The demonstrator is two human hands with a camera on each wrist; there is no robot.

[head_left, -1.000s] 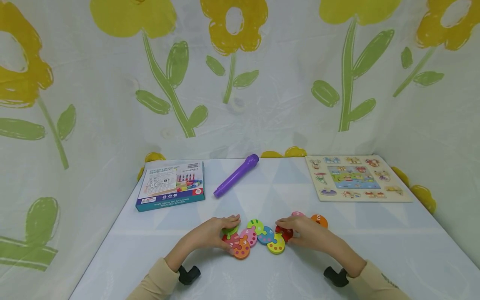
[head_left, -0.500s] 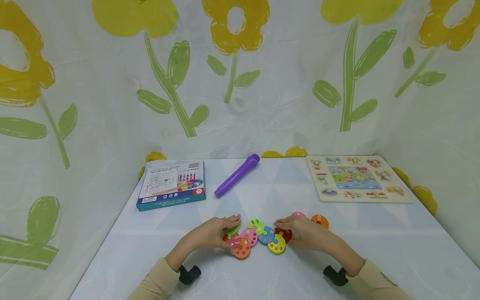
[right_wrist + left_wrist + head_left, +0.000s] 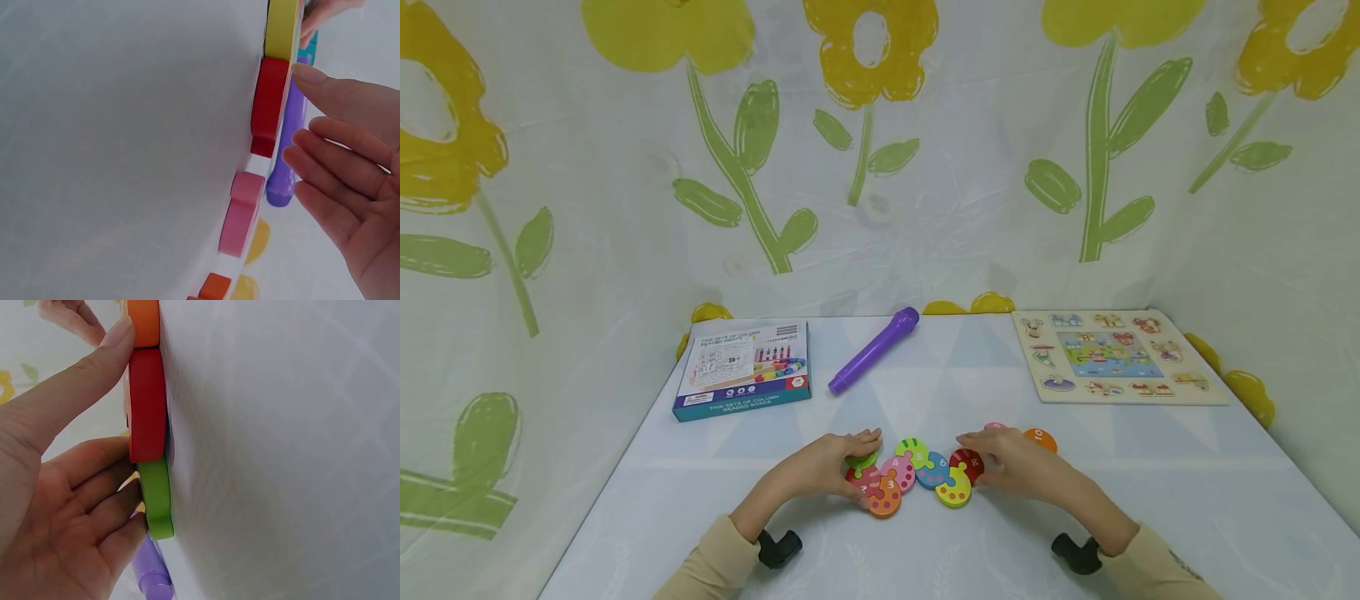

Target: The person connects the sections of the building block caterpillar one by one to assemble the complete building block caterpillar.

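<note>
A chain of round, colourful number puzzle pieces (image 3: 932, 472) curves across the middle of the table. My left hand (image 3: 822, 468) holds its left end, where a green piece (image 3: 156, 499), a red piece (image 3: 148, 403) and an orange piece (image 3: 883, 497) join. In the left wrist view the thumb lies against the orange and red pieces, the fingers behind the red and green ones. My right hand (image 3: 1026, 468) hovers at the dark red piece (image 3: 270, 100) marked 8, fingers relaxed, thumb tip near its top. The yellow piece (image 3: 953, 488) joins that one.
Loose pink (image 3: 240, 219) and orange (image 3: 1042, 440) pieces lie beyond the right hand, partly hidden by it. Farther back are a boxed bead set (image 3: 743, 371), a purple microphone-shaped stick (image 3: 874, 352) and a wooden picture board (image 3: 1116, 358). Flowered cloth (image 3: 970, 208) encloses the table.
My right hand has eased slightly to the right and off the dark red piece, so its number now shows. The left hand and the chain have stayed in place.
</note>
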